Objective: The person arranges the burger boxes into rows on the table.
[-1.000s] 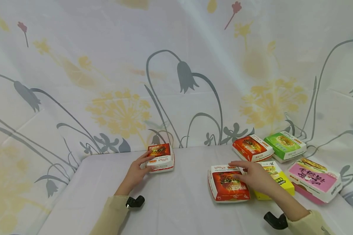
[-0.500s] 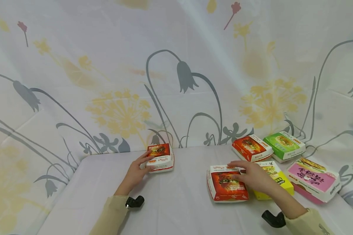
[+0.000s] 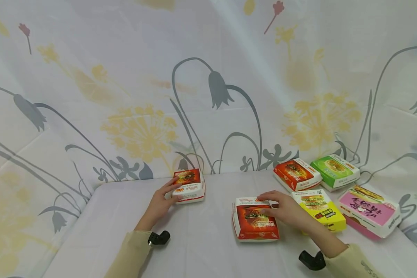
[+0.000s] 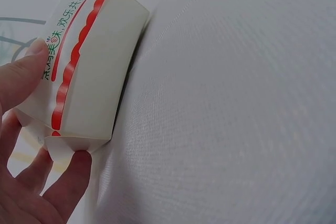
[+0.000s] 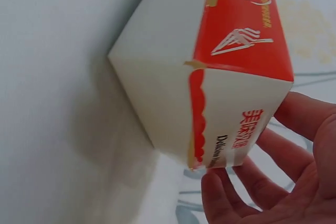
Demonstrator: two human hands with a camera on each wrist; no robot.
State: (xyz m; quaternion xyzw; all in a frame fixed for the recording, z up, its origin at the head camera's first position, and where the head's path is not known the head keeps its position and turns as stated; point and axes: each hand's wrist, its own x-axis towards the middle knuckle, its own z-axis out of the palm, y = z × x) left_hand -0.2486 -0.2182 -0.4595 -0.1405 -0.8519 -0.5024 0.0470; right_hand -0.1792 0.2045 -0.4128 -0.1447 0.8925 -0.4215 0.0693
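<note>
My left hand [image 3: 160, 202] grips the near-left corner of a red-and-white burger box [image 3: 192, 192]. In the left wrist view, its thumb lies on the printed front face while the curled fingertips touch the box's end. Right of centre, my right hand [image 3: 285, 206] holds another red-and-white burger box [image 3: 255, 226] by its right side. The right wrist view has the thumb at this box's top edge and curled fingers [image 5: 262, 182] against its side. Both boxes are closed and sit flat on the white cloth.
To the right stand a yellow burger box [image 3: 321, 210], partly behind my right forearm, a pink box [image 3: 368, 210], a green box [image 3: 335, 170] and a third red box [image 3: 297, 174]. A flower-printed curtain [image 3: 208, 96] rises behind the white-covered table [image 3: 201, 247].
My right hand has slid its red burger box left, away from the yellow box, showing more of that one. The left hand and its box stay in place.
</note>
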